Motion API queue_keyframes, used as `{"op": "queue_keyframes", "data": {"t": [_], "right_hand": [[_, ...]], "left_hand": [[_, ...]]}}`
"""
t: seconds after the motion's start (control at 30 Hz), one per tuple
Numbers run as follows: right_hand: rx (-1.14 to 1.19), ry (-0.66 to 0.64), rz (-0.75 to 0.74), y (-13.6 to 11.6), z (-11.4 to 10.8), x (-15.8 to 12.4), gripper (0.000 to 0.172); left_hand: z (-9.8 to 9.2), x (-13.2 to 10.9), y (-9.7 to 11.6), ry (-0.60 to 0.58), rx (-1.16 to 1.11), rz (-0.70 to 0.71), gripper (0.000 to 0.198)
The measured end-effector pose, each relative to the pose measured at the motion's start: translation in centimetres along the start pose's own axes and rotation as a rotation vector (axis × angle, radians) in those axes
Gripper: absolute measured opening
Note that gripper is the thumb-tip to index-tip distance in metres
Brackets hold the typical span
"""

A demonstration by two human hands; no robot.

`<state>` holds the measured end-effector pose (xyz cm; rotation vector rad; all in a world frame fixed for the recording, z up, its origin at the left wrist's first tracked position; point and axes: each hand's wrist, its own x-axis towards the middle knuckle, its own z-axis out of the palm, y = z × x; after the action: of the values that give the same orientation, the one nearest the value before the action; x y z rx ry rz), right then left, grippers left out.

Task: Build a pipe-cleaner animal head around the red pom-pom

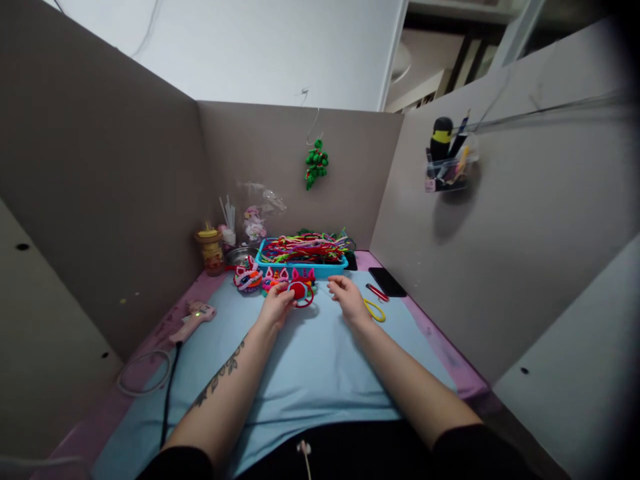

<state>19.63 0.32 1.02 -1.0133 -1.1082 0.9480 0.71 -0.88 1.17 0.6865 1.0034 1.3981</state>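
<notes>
My left hand (278, 307) pinches a round red pipe-cleaner piece (299, 290) with a pale blue edge and a red loop hanging from it. To the right, apart from that piece, my right hand (347, 299) is held with its fingers curled together. Whether anything thin sits at its fingertips is too small to tell. Just behind my left hand lie colourful fuzzy animal-head figures with ears: one at the left (248, 277), one in the middle (274, 279), and a red one (304, 275) partly hidden by the held piece. Beside my right wrist rests a yellow pipe-cleaner loop (375, 311).
A blue basket (320, 271) full of pipe cleaners stands at the back. Right: red-handled tool (377, 292), phone (387, 282). Left: pink glue gun (194, 323) with black cord, jar (212, 253), metal bowl (241, 256). Grey panels (300, 200) enclose the table; a pen holder (447, 175) hangs right.
</notes>
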Motion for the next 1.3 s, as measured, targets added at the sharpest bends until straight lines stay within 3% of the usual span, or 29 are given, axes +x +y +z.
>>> {"op": "queue_keyframes", "data": {"t": [0.07, 0.13, 0.37, 0.47, 0.6, 0.77, 0.93, 1.3], "right_hand": [[-0.362, -0.111, -0.232, -1.0, 0.9, 1.6, 0.020], [-0.467, -0.156, -0.296, -1.7, 2.5, 3.5, 0.019], [-0.912, -0.404, -0.334, -1.2, 9.0, 9.9, 0.022], [-1.097, -0.453, -0.316, -0.5, 10.5, 11.3, 0.022], [-1.248, -0.493, -0.330, 0.6, 11.1, 11.7, 0.016], [-1.331, -0.486, -0.358, 1.6, 11.0, 11.7, 0.024], [-1.330, -0.486, -0.368, 2.0, 10.7, 12.1, 0.019], [-0.932, -0.384, -0.363, 2.6, 9.6, 12.8, 0.023]], "left_hand": [[0.4, -0.3, 0.1, 0.032, -0.030, -0.009, 0.037], [0.8, -0.6, 0.0, 0.058, -0.063, -0.011, 0.033], [1.2, -0.9, 0.2, 0.245, -0.212, 0.049, 0.029], [0.7, -0.6, 0.9, 0.336, -0.283, 0.074, 0.025], [0.4, -0.4, 1.5, 0.351, -0.344, 0.052, 0.020], [0.7, -0.3, 1.3, 0.352, -0.401, 0.023, 0.019], [0.7, -0.2, 1.2, 0.351, -0.431, 0.019, 0.019], [0.4, 0.2, 1.1, 0.371, -0.445, 0.002, 0.020]]}}
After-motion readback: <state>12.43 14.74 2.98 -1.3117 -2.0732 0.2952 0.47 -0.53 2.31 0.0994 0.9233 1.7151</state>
